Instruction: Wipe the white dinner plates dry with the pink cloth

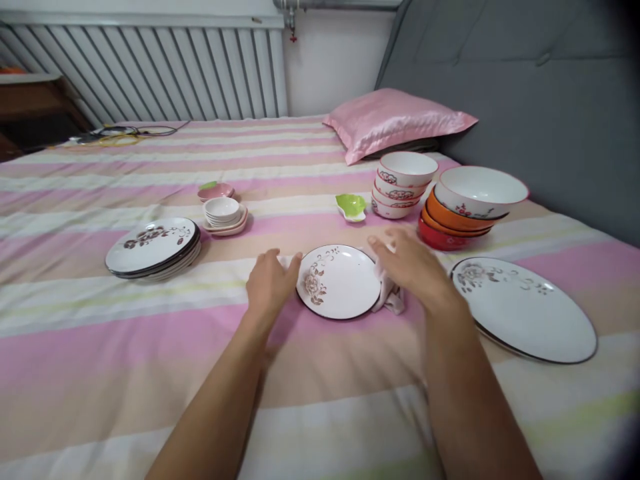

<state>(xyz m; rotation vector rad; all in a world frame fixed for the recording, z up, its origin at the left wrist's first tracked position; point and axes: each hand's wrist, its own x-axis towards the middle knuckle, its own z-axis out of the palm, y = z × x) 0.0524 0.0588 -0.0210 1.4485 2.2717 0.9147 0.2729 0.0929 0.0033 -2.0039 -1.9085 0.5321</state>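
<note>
A round white plate with a brown flower pattern [340, 283] lies on the striped bedspread in front of me. My left hand [270, 283] rests at its left rim, fingers together and lightly curled against the edge. My right hand [413, 267] hovers over the plate's right rim, fingers stretched out, lying on a pale cloth [390, 297] that is bunched beside the plate. Whether either hand grips the plate I cannot make out.
A stack of flowered plates [153, 247] sits at the left, small saucers [225, 217] and a pink dish [215, 192] behind it. A green leaf dish [351, 207], stacked bowls [403, 183], orange and red bowls [465, 213] and an oval platter [525, 310] lie right. A pink pillow [395, 120] is behind.
</note>
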